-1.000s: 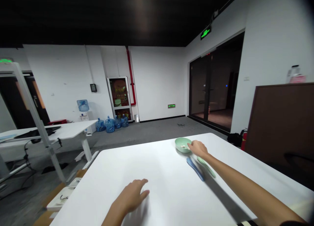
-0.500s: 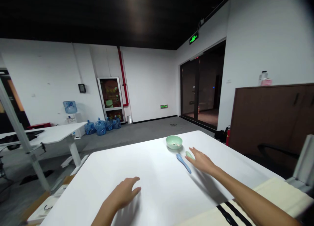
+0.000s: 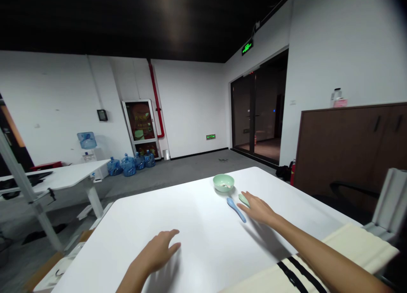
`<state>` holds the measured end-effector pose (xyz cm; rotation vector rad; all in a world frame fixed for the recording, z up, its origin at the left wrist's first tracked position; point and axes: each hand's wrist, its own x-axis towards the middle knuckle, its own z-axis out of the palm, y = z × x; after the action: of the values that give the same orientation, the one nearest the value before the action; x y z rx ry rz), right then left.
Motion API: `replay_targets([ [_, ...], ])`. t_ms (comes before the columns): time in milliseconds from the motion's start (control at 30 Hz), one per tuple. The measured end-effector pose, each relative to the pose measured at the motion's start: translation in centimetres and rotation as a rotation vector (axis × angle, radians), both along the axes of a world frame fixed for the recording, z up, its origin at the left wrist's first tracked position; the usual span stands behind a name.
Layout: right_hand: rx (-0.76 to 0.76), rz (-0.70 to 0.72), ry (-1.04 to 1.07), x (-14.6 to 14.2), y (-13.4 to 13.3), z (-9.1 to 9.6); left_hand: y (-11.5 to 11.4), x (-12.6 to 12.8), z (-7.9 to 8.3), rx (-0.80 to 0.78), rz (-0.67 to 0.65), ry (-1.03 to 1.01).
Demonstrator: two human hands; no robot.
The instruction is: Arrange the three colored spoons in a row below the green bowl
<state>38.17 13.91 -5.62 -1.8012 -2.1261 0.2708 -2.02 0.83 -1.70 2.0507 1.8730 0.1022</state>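
Observation:
A green bowl [image 3: 223, 183] stands near the table's far edge with something whitish inside it. In front of the bowl lies a blue spoon [image 3: 235, 210], bowl end pointing away from me. Just right of it a green spoon [image 3: 244, 199] is partly covered by my right hand [image 3: 257, 208]. That hand's thumb and fingers are apart around the green spoon; whether they touch it I cannot tell. My left hand [image 3: 159, 249] hovers over the table at the left, thumb and fingers spread, holding nothing.
The white table [image 3: 197, 225] has a cream cloth [image 3: 349, 246] with black stripes at its near right. A brown cabinet [image 3: 343, 149] stands to the right. On the left are another white desk [image 3: 73, 174] and several blue water bottles [image 3: 128, 165] on the floor.
My right hand has come slightly closer to the green spoon and covers more of it. The camera view has shifted a little. My left hand stays spread over the table.

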Motion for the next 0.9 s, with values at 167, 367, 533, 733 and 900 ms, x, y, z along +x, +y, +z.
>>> replay_targets([
  [167,-0.002,0.0,-0.009,0.1,0.1,-0.1,0.0,0.0,-0.1,0.001,0.002,-0.01],
  [367,0.023,0.003,0.01,0.0,-0.1,0.0,0.0,0.1,-0.1,-0.004,0.006,-0.007],
  [533,0.038,0.021,0.043,-0.3,-0.7,0.9,0.0,0.1,-0.2,-0.004,0.015,-0.02],
  [733,0.067,-0.002,0.04,-0.8,-0.4,1.5,-0.1,0.2,0.0,-0.003,0.007,-0.018],
  [900,0.097,-0.01,-0.034,-1.7,3.2,2.9,-0.1,0.3,-0.2,-0.001,0.0,-0.013],
])
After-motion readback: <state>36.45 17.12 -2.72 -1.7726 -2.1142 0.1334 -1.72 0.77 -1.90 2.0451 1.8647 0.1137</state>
